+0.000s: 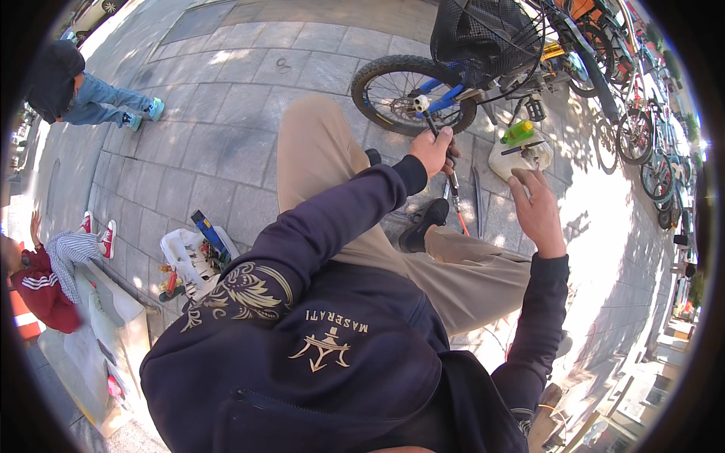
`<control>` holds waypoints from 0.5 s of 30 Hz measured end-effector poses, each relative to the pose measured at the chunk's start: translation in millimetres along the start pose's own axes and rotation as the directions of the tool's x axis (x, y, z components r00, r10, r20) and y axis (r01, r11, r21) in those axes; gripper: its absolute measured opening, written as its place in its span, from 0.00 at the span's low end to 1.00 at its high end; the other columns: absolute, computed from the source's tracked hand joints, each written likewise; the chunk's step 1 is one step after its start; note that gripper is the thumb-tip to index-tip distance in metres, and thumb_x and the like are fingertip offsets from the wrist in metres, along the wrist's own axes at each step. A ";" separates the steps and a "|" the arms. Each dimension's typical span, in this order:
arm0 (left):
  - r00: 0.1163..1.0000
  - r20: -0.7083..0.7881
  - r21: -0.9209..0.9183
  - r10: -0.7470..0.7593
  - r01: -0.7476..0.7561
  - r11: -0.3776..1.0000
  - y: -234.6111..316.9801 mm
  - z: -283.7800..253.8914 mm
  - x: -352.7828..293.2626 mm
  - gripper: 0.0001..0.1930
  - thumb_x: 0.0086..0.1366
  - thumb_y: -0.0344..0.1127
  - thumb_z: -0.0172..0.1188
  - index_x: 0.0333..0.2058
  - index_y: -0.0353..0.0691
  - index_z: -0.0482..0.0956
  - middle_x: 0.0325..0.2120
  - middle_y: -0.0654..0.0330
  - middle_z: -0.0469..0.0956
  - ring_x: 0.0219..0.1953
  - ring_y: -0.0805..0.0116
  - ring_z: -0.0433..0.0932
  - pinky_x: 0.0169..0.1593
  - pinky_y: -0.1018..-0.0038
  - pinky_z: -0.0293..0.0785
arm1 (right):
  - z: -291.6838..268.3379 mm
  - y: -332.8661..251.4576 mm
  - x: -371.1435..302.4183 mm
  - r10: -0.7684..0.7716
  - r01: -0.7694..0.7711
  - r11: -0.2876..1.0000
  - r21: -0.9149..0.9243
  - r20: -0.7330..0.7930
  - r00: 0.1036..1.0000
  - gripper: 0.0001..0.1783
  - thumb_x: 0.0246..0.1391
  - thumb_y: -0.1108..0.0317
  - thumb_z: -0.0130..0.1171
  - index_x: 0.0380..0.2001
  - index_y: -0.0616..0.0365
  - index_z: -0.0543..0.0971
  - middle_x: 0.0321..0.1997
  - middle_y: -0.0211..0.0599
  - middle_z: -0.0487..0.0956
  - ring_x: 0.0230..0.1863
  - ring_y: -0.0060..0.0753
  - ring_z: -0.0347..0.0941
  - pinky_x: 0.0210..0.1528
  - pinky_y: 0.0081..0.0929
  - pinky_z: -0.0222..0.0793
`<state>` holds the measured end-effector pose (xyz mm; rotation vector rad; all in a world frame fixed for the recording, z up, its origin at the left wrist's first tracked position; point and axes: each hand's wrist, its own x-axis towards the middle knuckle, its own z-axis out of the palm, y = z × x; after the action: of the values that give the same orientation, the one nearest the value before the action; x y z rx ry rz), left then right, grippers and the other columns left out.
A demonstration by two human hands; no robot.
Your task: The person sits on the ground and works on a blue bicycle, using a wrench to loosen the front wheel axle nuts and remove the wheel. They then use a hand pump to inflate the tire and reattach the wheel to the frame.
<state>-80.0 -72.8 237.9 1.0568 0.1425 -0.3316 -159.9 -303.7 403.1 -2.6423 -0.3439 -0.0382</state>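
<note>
My left hand [431, 153] is closed around a dark rod-like part [431, 121] with a pale, rounded, holed end that points away from me toward the bicycle wheel. Its exact kind I cannot make out. Just below this hand, a metal fitting [455, 189] on an orange-red hose hangs or lies near my shoe. My right hand [538, 211] reaches out with its fingers apart at the near edge of a whitish tub [501, 161]. A green-yellow bottle [518, 133] lies at that tub's far side, and a dark-handled tool [522, 148] rests across it.
A blue bicycle [445, 98] with a black mesh basket [483, 41] stands ahead; more bikes [634, 136] line the right. At left sit a white tool tray [181, 253] and a pale bench [124, 321]. Two people [98, 98] are nearby at left.
</note>
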 end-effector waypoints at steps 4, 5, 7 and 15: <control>0.977 0.201 0.223 0.077 -0.122 0.967 12.3 -14.5 -9.2 0.21 0.85 0.50 0.48 0.44 0.36 0.78 0.32 0.57 0.83 0.27 0.71 0.80 0.29 0.71 0.80 | 55.7 -35.4 86.9 -0.362 0.360 0.921 0.151 -0.014 0.932 0.19 0.72 0.60 0.59 0.56 0.62 0.83 0.54 0.50 0.83 0.59 0.61 0.76 0.62 0.47 0.70; 0.958 0.269 0.279 0.095 -0.172 0.945 15.3 -17.7 -8.6 0.21 0.85 0.49 0.47 0.45 0.36 0.78 0.32 0.57 0.83 0.27 0.71 0.81 0.29 0.71 0.80 | 69.5 -34.1 100.9 -0.391 0.374 0.897 0.237 0.028 0.920 0.20 0.72 0.60 0.59 0.56 0.62 0.83 0.53 0.50 0.83 0.60 0.60 0.76 0.63 0.47 0.70; 0.959 0.282 0.331 0.021 -0.118 0.936 24.7 -29.8 -13.8 0.21 0.86 0.47 0.46 0.48 0.35 0.79 0.34 0.58 0.84 0.29 0.71 0.81 0.33 0.71 0.81 | 94.1 -32.1 120.9 -0.406 0.349 0.872 0.343 0.110 0.907 0.19 0.73 0.59 0.58 0.56 0.62 0.82 0.51 0.49 0.84 0.58 0.54 0.78 0.63 0.45 0.71; 0.906 0.257 0.904 -0.337 -0.101 0.416 93.7 -107.8 -9.2 0.29 0.78 0.52 0.60 0.60 0.27 0.78 0.44 0.47 0.88 0.46 0.57 0.87 0.49 0.64 0.83 | 233.6 -19.2 164.9 -0.052 -0.284 0.068 0.956 0.287 0.956 0.16 0.79 0.56 0.53 0.52 0.59 0.76 0.32 0.38 0.83 0.31 0.34 0.83 0.32 0.34 0.80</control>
<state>-52.7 64.9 265.5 2.0653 -0.4158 -0.8212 -12.5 -141.5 218.5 -1.1670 -0.1105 0.4561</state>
